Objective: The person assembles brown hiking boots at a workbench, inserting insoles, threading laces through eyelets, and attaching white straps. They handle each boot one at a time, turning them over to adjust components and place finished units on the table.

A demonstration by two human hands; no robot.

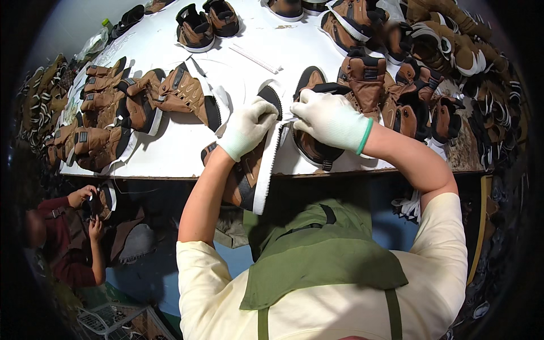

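My left hand (pixel 249 129), in a pale knit glove, grips a brown-and-black shoe (pixel 245 182) at the table's near edge. The shoe lies tilted on its side, and its white sole (pixel 264 173) with a stitched-looking edge faces right. Close beside that sole edge, my gloved right hand (pixel 333 120) has its fingers pinched together. Something thin and pale shows at those fingertips, too small to name. Partly covered by the right hand, another brown-and-black shoe (pixel 317 152) rests on the white tabletop (pixel 249 79).
Brown shoes (pixel 102 141) stand grouped on the left, with more (pixel 362 79) at right. A pair (pixel 195 31) sits at the back, near a pale ruler-like strip (pixel 255 59). Heaped shoes (pixel 464 45) crowd the right rim. At lower left, a co-worker's hands (pixel 90 209) hold a shoe.
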